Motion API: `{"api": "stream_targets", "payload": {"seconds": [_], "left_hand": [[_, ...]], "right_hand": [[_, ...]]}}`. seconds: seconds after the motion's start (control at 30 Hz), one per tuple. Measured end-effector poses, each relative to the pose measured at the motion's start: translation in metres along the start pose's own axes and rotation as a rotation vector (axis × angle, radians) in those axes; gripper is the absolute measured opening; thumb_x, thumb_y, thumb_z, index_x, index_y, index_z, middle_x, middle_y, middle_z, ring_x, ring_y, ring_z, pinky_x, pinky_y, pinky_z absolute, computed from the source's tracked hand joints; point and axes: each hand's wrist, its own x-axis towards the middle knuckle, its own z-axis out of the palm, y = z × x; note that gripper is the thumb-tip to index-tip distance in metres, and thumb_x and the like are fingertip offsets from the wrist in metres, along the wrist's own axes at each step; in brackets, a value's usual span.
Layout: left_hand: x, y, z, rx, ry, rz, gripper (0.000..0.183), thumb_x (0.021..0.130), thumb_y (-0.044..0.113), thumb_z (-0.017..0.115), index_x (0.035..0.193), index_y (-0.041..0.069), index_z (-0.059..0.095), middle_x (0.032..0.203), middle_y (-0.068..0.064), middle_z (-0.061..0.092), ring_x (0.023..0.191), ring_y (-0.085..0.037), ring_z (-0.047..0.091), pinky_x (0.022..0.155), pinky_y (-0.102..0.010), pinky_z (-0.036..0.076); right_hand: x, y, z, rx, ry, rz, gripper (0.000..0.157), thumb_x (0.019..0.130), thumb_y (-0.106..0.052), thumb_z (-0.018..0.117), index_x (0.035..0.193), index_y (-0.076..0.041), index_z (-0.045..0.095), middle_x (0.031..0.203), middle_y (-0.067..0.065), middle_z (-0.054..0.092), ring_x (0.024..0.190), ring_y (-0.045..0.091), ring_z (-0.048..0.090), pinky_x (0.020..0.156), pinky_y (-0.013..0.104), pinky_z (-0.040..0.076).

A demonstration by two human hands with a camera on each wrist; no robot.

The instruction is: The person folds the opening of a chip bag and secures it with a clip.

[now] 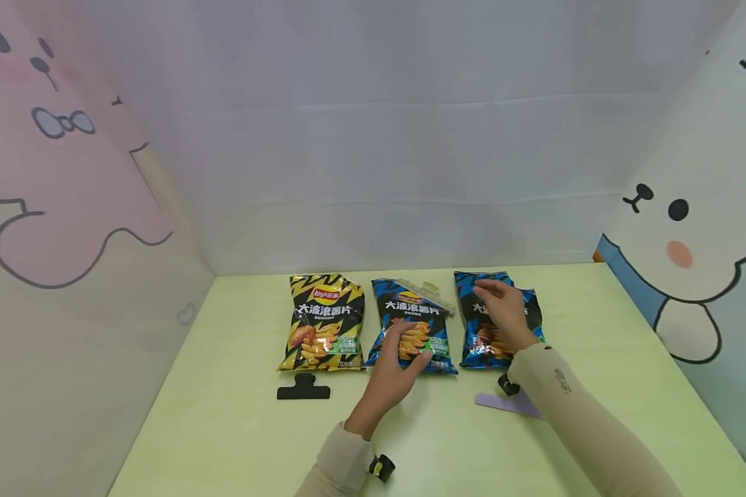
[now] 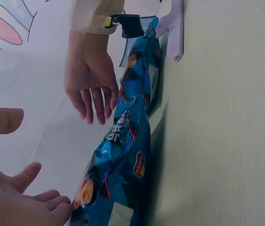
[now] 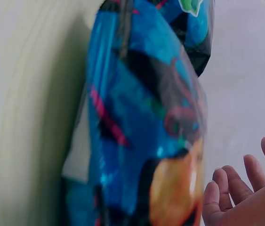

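Over the lower part of the middle blue chip bag [image 1: 413,338] is my left hand [image 1: 390,373], its thumb and fingers spread. In the left wrist view, its fingertips are close beside a blue bag; whether they touch cannot be told. My right hand [image 1: 503,314] is over the blue packaging at the right [image 1: 477,345], hiding part of its print. Loosely bent fingers of the right hand [image 2: 92,80] hold nothing in the left wrist view. A clear clip [image 1: 432,297] lies across the middle bag's upper right corner. The right-hand packaging has a stepped top edge; a second bag beneath cannot be told.
A yellow chip bag [image 1: 323,324] lies at the left of the row. In front of it is a black clip [image 1: 303,390]. A purple clip [image 1: 503,402] lies partly under the right forearm. White sheeting [image 1: 398,172] stands behind the pale table [image 1: 224,428].
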Motion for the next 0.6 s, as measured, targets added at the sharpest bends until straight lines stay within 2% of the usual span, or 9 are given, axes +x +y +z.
{"api": "stream_targets", "payload": {"seconds": [0.1,0.3,0.43,0.6], "left_hand": [[0.004,0.002,0.007,0.01,-0.009,-0.002,0.056,0.1,0.036,0.062,0.149,0.019,0.041,0.167,-0.013,0.024,0.154,-0.042,0.024,0.117,-0.071,0.026],[0.014,0.006,0.019,-0.026,-0.027,0.017,0.057,0.1,0.036,0.062,0.15,0.017,0.041,0.16,-0.012,0.036,0.147,-0.037,0.04,0.116,-0.062,0.036],[0.022,0.011,0.028,-0.034,-0.029,0.012,0.056,0.1,0.036,0.062,0.15,0.019,0.041,0.155,-0.011,0.042,0.144,-0.034,0.042,0.115,-0.058,0.039],[0.032,0.015,0.041,-0.05,-0.054,0.0,0.053,0.101,0.031,0.062,0.149,0.022,0.042,0.156,-0.009,0.04,0.144,-0.033,0.042,0.118,-0.054,0.037]], "right_hand": [[-0.004,0.002,-0.006,0.003,-0.002,0.003,0.043,0.103,-0.028,0.058,0.139,-0.003,0.057,0.145,0.019,0.057,0.138,0.035,0.048,0.117,0.053,0.038],[-0.009,0.007,-0.017,-0.007,0.023,-0.001,0.043,0.103,-0.029,0.059,0.136,-0.003,0.059,0.142,0.022,0.058,0.135,0.036,0.052,0.115,0.051,0.041],[-0.01,0.011,-0.024,-0.006,0.039,0.001,0.043,0.103,-0.028,0.058,0.137,-0.002,0.058,0.142,0.022,0.058,0.134,0.035,0.052,0.114,0.05,0.043],[-0.013,0.015,-0.031,-0.012,0.065,0.014,0.043,0.103,-0.029,0.058,0.136,-0.002,0.059,0.141,0.022,0.058,0.131,0.033,0.054,0.112,0.046,0.047]]}}
